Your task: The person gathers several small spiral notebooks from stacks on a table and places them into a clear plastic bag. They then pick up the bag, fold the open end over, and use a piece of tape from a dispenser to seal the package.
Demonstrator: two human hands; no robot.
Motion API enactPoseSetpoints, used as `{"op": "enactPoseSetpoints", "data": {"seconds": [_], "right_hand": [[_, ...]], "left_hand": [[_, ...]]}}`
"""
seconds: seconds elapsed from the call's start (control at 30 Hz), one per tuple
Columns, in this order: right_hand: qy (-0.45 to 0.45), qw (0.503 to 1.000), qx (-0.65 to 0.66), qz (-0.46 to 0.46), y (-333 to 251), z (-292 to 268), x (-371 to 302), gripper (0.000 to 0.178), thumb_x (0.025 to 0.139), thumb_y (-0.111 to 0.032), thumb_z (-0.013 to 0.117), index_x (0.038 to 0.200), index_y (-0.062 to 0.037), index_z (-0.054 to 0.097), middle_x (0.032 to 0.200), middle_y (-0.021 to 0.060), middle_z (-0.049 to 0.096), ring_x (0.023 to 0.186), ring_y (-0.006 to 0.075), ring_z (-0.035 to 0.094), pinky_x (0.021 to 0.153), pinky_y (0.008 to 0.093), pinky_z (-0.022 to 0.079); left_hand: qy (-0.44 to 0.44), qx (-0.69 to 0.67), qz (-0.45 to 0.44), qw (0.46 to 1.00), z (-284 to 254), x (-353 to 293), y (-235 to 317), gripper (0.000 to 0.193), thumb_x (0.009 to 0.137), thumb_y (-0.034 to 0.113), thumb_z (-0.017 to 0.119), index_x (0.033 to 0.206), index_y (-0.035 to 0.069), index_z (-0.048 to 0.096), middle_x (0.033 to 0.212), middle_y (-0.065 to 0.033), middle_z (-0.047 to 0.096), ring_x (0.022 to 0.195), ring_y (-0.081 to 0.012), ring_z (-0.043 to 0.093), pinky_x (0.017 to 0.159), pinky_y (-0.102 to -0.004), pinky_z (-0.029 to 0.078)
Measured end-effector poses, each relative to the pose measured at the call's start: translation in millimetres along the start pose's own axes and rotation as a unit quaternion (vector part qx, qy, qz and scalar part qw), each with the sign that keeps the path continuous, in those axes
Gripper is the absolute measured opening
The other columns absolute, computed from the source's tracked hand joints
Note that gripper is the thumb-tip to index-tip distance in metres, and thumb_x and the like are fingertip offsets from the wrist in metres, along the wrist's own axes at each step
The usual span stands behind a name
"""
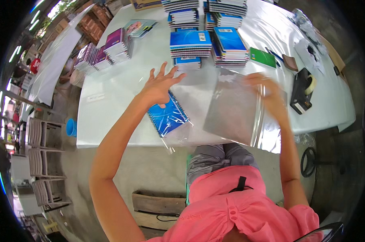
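My left hand (pixel 158 86) is raised with its fingers spread, holding nothing that I can see. Just under it, near the table's front edge, two blue spiral notebooks (pixel 166 117) lie side by side in a shiny see-through plastic sleeve (pixel 178 135). Over on the right, my right hand (pixel 267 90) is smeared by motion at the upper right edge of a flat stack of see-through plastic bags (pixel 232 109). Whether its fingers grip a bag does not show.
Tall stacks of blue notebooks (pixel 190 40) stand at the back middle, purple notebooks (pixel 117 44) at the back left. Further right are a green notebook (pixel 263 57), a brown wallet (pixel 289 62) and a black tape dispenser (pixel 302 90). A blue bucket (pixel 71 127) sits left of the table.
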State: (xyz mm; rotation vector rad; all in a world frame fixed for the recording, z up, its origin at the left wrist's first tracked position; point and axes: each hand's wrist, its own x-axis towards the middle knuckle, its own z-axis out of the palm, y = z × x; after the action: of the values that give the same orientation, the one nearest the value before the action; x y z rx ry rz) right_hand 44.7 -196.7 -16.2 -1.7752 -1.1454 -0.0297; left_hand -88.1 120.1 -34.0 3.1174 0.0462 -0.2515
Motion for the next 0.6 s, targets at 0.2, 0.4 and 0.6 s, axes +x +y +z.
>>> {"op": "enactPoseSetpoints", "data": {"seconds": [0.2,0.4,0.6], "right_hand": [[0.315,0.839,-0.384,0.221,143.6,-263.4,-124.7,0.020,0.078,-0.024,0.073,0.082,-0.0040,0.074,0.079,0.0060,0.066,0.074,0.0184,0.062,0.068,0.0324,0.048],[0.283,0.789,0.017,0.545,138.4,-237.1,-87.0,0.041,0.071,-0.030,0.085,0.099,-0.0036,0.070,0.115,0.0105,0.063,0.113,0.0253,0.055,0.092,0.0525,0.044],[0.300,0.747,0.122,0.581,123.6,-231.5,-94.6,0.033,0.071,-0.017,0.085,0.096,-0.0019,0.069,0.112,0.0119,0.062,0.114,0.0266,0.053,0.086,0.0603,0.047]], "left_hand": [[-0.028,-0.021,0.035,0.999,-11.6,28.2,10.4,0.124,0.042,-0.007,0.079,0.150,0.031,0.030,0.159,-0.0071,0.021,0.147,-0.0382,0.008,0.112,-0.0654,0.014],[-0.039,-0.024,-0.006,0.999,-6.8,12.8,-2.9,0.138,0.029,0.000,0.087,0.150,0.030,0.028,0.158,-0.0058,0.023,0.147,-0.0384,0.008,0.112,-0.0650,0.014],[-0.011,-0.033,-0.023,0.999,-6.0,14.9,6.1,0.139,0.027,0.002,0.089,0.150,0.031,0.030,0.158,-0.0054,0.024,0.147,-0.0367,0.008,0.112,-0.0644,0.015]]}}
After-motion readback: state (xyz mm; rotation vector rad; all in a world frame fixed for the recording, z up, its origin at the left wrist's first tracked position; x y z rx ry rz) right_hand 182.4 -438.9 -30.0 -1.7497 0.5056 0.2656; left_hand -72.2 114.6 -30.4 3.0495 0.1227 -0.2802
